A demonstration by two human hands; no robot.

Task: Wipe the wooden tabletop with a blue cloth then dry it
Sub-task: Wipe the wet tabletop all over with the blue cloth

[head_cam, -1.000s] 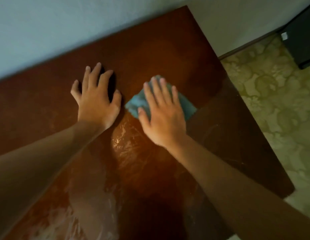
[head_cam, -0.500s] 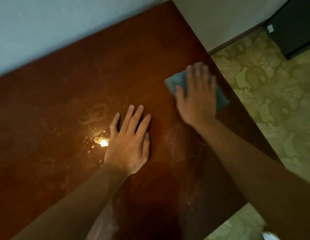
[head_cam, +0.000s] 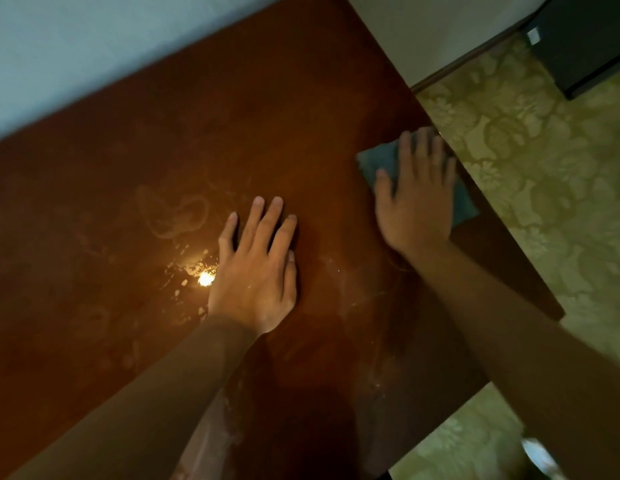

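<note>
Right hand (head_cam: pixel 417 202) flat, pressing blue cloth (head_cam: pixel 381 162) at tabletop (head_cam: pixel 163 150) edge.

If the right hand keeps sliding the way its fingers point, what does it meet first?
Nothing on the tabletop: the right hand, flat on the cloth, already has fingertips at the table's right edge, so it would likely run off over the floor.

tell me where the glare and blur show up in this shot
Head view: a bright glare spot reflects off the wet tabletop just beside the left hand; the right hand on the blue cloth looks slightly motion-blurred; the room is dim, and both forearms are shadowed.
</note>
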